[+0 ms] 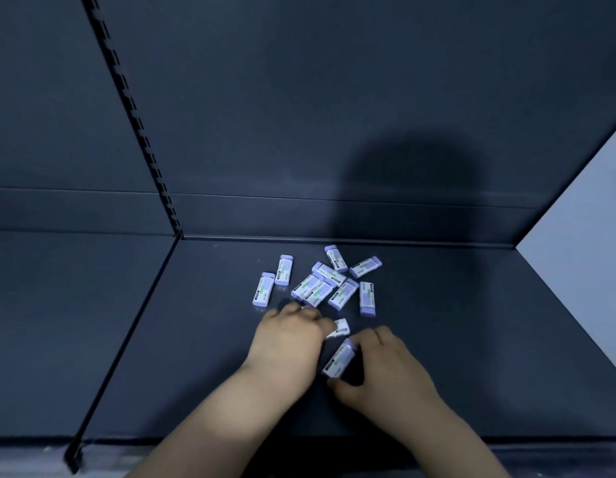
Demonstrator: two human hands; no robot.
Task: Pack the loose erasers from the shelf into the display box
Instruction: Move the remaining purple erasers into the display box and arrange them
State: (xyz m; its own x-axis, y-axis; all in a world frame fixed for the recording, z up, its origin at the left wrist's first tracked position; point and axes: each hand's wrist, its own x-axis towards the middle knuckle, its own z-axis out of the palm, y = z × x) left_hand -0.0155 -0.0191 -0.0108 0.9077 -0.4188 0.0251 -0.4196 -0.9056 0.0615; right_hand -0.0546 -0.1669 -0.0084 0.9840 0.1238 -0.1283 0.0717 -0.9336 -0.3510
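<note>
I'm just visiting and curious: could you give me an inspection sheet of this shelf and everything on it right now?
Surface: dark shelf, flat, with a shadow falling across its back.
Job's things: loose erasers scattered mid-shelf, some overlapping; display box not in view.
Clutter: nothing seen.
Hands: left hand pinches the upper eraser; right hand grips the lower eraser between fingers and thumb.
Cables: nothing seen.
Surroundings: dark back panel, slotted upright on the left, pale panel on the right.
</note>
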